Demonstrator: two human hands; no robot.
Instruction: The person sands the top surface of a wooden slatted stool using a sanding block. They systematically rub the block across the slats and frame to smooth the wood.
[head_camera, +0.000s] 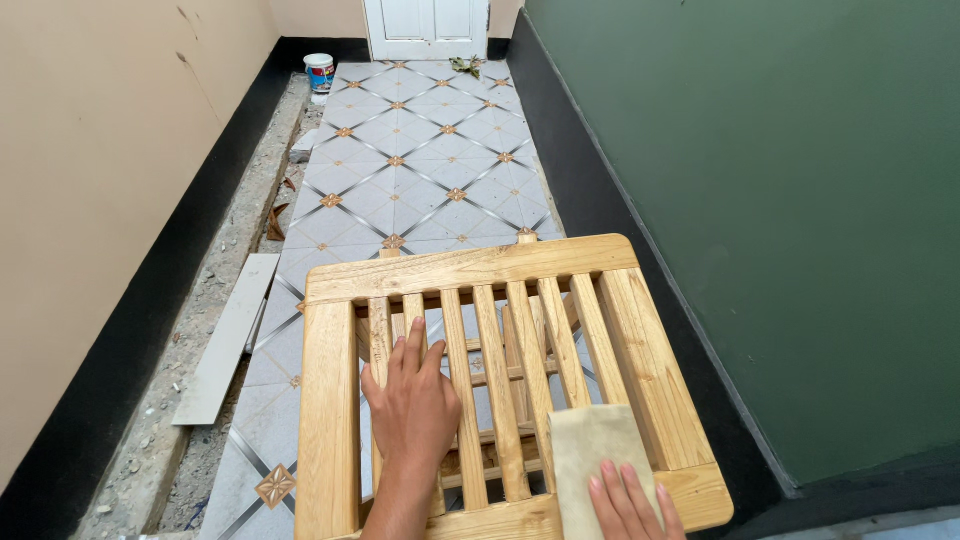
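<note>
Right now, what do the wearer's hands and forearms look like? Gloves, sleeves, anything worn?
Both are bare. The left hand shows no glove, ring, watch or sleeve along the visible forearm. The right hand is cut off by the frame edge; its visible fingers are ungloved, with short, plain nails. No markings or bands on either.

A narrow side passage of a home is shown, part-finished. A patterned tiled floor (420, 150) is laid between a beige wall (110, 200) and a green wall (780, 200), closed by a white door (427, 25). Rubble, a loose tile (225, 340) and a paint bucket (319, 72) are noted along one edge.
</note>
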